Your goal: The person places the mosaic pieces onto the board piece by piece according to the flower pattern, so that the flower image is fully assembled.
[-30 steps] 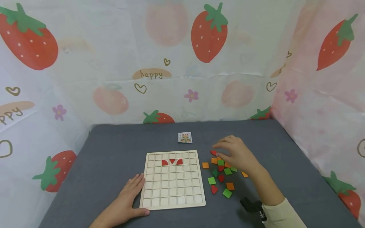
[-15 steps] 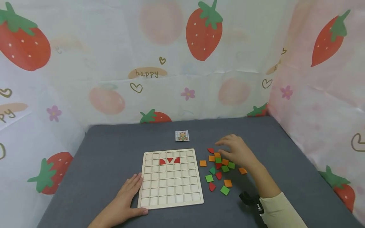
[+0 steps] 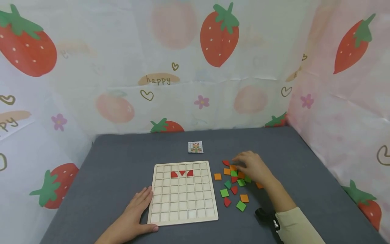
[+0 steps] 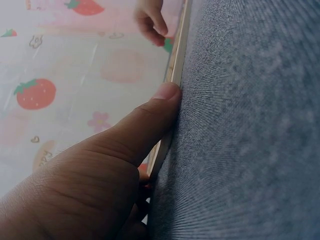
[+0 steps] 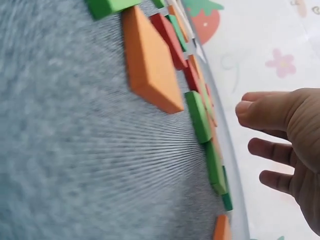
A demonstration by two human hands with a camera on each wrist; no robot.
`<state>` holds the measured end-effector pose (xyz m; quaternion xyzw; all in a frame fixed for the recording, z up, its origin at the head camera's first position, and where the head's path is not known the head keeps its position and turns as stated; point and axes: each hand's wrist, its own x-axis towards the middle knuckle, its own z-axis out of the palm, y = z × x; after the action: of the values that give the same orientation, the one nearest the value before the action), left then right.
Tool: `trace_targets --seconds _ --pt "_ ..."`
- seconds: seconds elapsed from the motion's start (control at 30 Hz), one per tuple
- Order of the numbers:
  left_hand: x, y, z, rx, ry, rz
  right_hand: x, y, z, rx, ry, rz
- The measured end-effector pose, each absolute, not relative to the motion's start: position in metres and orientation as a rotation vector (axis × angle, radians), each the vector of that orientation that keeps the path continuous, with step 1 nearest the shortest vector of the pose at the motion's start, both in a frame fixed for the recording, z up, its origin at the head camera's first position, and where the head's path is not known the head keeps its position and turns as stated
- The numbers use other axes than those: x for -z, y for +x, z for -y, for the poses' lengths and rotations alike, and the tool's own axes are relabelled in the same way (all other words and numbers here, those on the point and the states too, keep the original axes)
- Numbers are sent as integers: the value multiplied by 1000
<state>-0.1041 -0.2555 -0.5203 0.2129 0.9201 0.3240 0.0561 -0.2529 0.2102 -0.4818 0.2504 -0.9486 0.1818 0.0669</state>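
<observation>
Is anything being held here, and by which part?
No firm grip shows: the left hand braces the wooden grid board at its near-left corner; nothing shows in the right hand.

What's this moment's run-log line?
left grip: touching wooden grid board | right grip: above loose tiles | board: three red tiles in cells
</observation>
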Motion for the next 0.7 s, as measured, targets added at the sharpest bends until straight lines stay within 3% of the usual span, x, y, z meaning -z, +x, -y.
trace_targets --seconds 0.7 --pt "519 -106 255 -992 551 -2721 498 -255 -212 -623 753 2909"
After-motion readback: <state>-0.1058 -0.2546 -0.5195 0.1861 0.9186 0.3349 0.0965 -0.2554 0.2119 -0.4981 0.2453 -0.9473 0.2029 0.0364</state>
